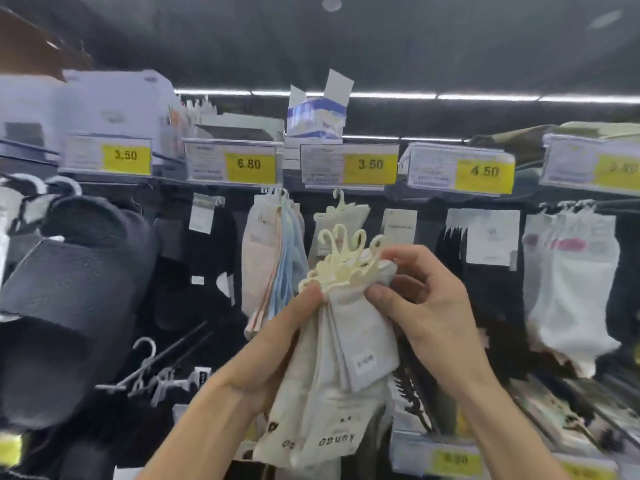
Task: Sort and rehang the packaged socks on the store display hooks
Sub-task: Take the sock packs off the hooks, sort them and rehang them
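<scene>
Now both hands grip one sock bundle (346,348) below the 3.50 tag (349,165): left hand (277,344) clasping it, right hand (426,306) pinching its hangers (343,261).

Rightmost price tag (620,169) blurred, edge-cropped.

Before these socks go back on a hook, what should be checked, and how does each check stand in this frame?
1. Left hand grips the sock bundle: ok.
2. Right hand on the bundle's top edge: ok.
3. Cream hangers lined up to slide on together: not ok, they fan out.
4. Hook under the middle 3.50 tag has room: cannot tell; one matching pack hangs there.
5. Bundle all one kind: cannot tell.
</scene>
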`<control>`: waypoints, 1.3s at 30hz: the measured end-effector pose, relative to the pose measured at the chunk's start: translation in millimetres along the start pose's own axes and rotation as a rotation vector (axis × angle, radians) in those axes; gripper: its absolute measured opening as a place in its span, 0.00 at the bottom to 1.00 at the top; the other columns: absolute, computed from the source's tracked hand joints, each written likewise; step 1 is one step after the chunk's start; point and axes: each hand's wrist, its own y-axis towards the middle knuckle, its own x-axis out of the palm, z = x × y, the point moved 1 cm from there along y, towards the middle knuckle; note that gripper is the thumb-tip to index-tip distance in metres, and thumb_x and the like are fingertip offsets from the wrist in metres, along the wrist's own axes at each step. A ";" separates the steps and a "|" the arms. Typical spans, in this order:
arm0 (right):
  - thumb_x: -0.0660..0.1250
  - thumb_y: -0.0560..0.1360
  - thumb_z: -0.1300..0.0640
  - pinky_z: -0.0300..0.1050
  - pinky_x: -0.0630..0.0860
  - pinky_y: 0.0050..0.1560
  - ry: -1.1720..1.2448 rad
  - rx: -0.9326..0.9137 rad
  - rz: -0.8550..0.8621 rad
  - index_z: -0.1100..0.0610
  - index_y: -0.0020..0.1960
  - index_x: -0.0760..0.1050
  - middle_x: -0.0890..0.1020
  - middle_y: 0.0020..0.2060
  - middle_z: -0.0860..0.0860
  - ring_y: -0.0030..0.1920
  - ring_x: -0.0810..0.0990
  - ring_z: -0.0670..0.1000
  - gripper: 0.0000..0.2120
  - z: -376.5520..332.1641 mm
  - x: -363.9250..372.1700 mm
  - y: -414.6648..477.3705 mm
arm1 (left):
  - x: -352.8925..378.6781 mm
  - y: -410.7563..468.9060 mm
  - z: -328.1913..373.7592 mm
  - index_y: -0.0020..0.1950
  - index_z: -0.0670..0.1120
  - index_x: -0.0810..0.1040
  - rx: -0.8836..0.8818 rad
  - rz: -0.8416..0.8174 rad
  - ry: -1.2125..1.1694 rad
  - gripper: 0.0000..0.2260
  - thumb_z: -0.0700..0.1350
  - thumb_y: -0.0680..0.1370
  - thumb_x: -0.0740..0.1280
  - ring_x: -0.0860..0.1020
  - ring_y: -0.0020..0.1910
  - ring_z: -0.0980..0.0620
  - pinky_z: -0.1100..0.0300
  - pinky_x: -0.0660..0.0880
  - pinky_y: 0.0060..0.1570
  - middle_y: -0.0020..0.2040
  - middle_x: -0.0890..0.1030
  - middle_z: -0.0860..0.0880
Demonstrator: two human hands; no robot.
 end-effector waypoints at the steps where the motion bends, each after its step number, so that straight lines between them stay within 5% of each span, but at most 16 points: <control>1: 0.75 0.73 0.62 0.44 0.81 0.49 -0.025 0.015 -0.034 0.41 0.56 0.78 0.84 0.52 0.45 0.51 0.84 0.48 0.19 2.3 1.6 4.8 | 1.8 8.0 -2.2 0.71 0.24 0.54 -0.067 -0.028 -0.183 0.17 0.31 0.83 0.46 0.64 0.73 0.41 0.67 0.66 0.55 0.75 0.57 0.28; 4: 0.74 0.74 0.58 0.39 0.79 0.46 -0.033 0.063 -0.114 0.43 0.59 0.79 0.84 0.53 0.45 0.51 0.83 0.44 0.17 7.9 6.1 16.3 | 3.7 24.6 -4.5 0.70 0.27 0.65 -0.153 -0.045 -0.261 0.18 0.36 0.85 0.47 0.68 0.68 0.40 0.64 0.72 0.47 0.72 0.67 0.32; 6: 0.75 0.73 0.59 0.34 0.77 0.41 0.003 0.089 -0.130 0.45 0.54 0.80 0.86 0.47 0.44 0.45 0.83 0.41 0.13 10.3 7.7 23.1 | 3.5 31.3 6.8 0.60 0.34 0.77 -0.273 0.019 -0.146 0.16 0.37 0.85 0.51 0.70 0.56 0.48 0.68 0.74 0.35 0.62 0.78 0.38; 8: 0.76 0.72 0.58 0.32 0.76 0.36 -0.005 0.113 -0.166 0.47 0.51 0.79 0.85 0.43 0.46 0.41 0.82 0.41 0.11 14.3 7.9 31.8 | 8.6 37.8 13.1 0.57 0.38 0.84 -0.319 -0.091 -0.192 0.16 0.42 0.81 0.58 0.82 0.43 0.54 0.67 0.78 0.33 0.49 0.84 0.37; 10: 0.76 0.72 0.59 0.33 0.77 0.37 -0.005 0.146 -0.197 0.49 0.50 0.79 0.85 0.43 0.47 0.42 0.82 0.43 0.10 19.6 7.0 40.6 | 6.9 39.6 15.2 0.65 0.36 0.78 -0.310 -0.093 -0.316 0.28 0.57 0.77 0.60 0.78 0.23 0.67 0.75 0.71 0.23 0.36 0.81 0.38; 11: 0.76 0.72 0.60 0.34 0.78 0.40 0.007 0.156 -0.182 0.48 0.49 0.79 0.85 0.43 0.47 0.42 0.82 0.43 0.10 22.3 6.0 45.9 | 3.8 42.9 8.8 0.69 0.35 0.74 -0.304 -0.035 -0.287 0.37 0.62 0.72 0.59 0.77 0.21 0.68 0.77 0.71 0.24 0.40 0.80 0.35; 13: 0.75 0.72 0.61 0.37 0.79 0.41 0.036 0.170 -0.079 0.46 0.47 0.80 0.85 0.40 0.46 0.42 0.82 0.44 0.10 28.8 2.5 59.9 | -1.7 39.0 7.7 0.67 0.40 0.76 -0.271 -0.174 -0.297 0.26 0.56 0.77 0.60 0.84 0.31 0.60 0.70 0.80 0.36 0.53 0.83 0.34; 14: 0.75 0.73 0.61 0.40 0.80 0.40 0.041 0.177 -0.006 0.46 0.47 0.80 0.85 0.41 0.46 0.42 0.82 0.46 0.10 32.6 -0.4 68.8 | -4.3 27.6 11.9 0.65 0.42 0.78 -0.259 -0.205 -0.235 0.18 0.49 0.79 0.62 0.85 0.36 0.52 0.61 0.83 0.41 0.50 0.85 0.37; 17: 0.71 0.76 0.60 0.52 0.82 0.46 -0.014 0.182 0.147 0.45 0.49 0.79 0.83 0.46 0.50 0.43 0.82 0.50 0.10 44.0 -8.8 98.4 | -15.9 37.7 6.3 0.56 0.42 0.76 -0.198 -0.200 -0.152 0.12 0.36 0.84 0.54 0.77 0.18 0.60 0.73 0.73 0.23 0.17 0.77 0.44; 19: 0.70 0.77 0.61 0.48 0.83 0.45 -0.051 0.142 0.146 0.48 0.54 0.79 0.82 0.46 0.49 0.43 0.82 0.47 0.10 51.4 -8.3 116.9 | -19.3 34.3 9.6 0.40 0.44 0.69 -0.192 -0.147 -0.186 0.14 0.40 0.85 0.54 0.71 0.12 0.61 0.70 0.68 0.16 0.11 0.69 0.51; 22: 0.69 0.77 0.61 0.35 0.81 0.43 -0.113 0.092 0.153 0.47 0.56 0.78 0.81 0.46 0.42 0.42 0.81 0.39 0.11 60.1 -0.5 139.1 | -18.5 29.1 4.1 0.39 0.37 0.71 -0.198 -0.069 -0.195 0.15 0.40 0.84 0.55 0.78 0.21 0.53 0.66 0.75 0.27 0.20 0.77 0.45; 25: 0.69 0.78 0.58 0.31 0.79 0.42 -0.174 0.055 0.129 0.44 0.56 0.77 0.79 0.49 0.39 0.46 0.79 0.38 0.11 65.9 10.5 155.7 | -22.0 37.0 -5.1 0.43 0.37 0.72 -0.181 -0.192 -0.247 0.14 0.40 0.84 0.53 0.79 0.30 0.48 0.62 0.75 0.38 0.26 0.77 0.40; 29: 0.68 0.79 0.57 0.36 0.79 0.53 -0.215 0.028 0.055 0.51 0.66 0.76 0.79 0.54 0.40 0.51 0.79 0.39 0.16 73.3 26.1 164.5 | -31.5 47.3 -13.3 0.41 0.41 0.72 -0.169 -0.205 -0.294 0.16 0.45 0.85 0.53 0.79 0.20 0.56 0.69 0.75 0.22 0.20 0.79 0.44; 33: 0.68 0.79 0.57 0.47 0.76 0.62 -0.343 0.045 -0.048 0.50 0.70 0.72 0.78 0.62 0.47 0.62 0.77 0.50 0.20 76.9 23.8 158.6 | -37.4 49.6 -22.3 0.48 0.49 0.84 -0.065 -0.308 -0.235 0.11 0.54 0.71 0.72 0.85 0.42 0.48 0.57 0.82 0.43 0.45 0.86 0.43; 36: 0.67 0.79 0.58 0.45 0.73 0.64 -0.544 0.050 -0.032 0.50 0.72 0.70 0.76 0.63 0.47 0.60 0.75 0.46 0.22 70.8 15.0 145.8 | -39.3 49.1 -26.8 0.48 0.52 0.85 -0.074 -0.294 -0.190 0.11 0.54 0.70 0.73 0.85 0.43 0.47 0.57 0.82 0.43 0.46 0.86 0.44; 39: 0.66 0.78 0.58 0.34 0.67 0.64 -0.647 -0.185 0.094 0.48 0.69 0.71 0.73 0.64 0.43 0.60 0.70 0.36 0.21 45.7 15.7 107.8 | -38.8 49.1 -30.0 0.48 0.52 0.84 -0.087 -0.305 -0.132 0.13 0.54 0.67 0.77 0.84 0.42 0.50 0.60 0.81 0.42 0.44 0.86 0.47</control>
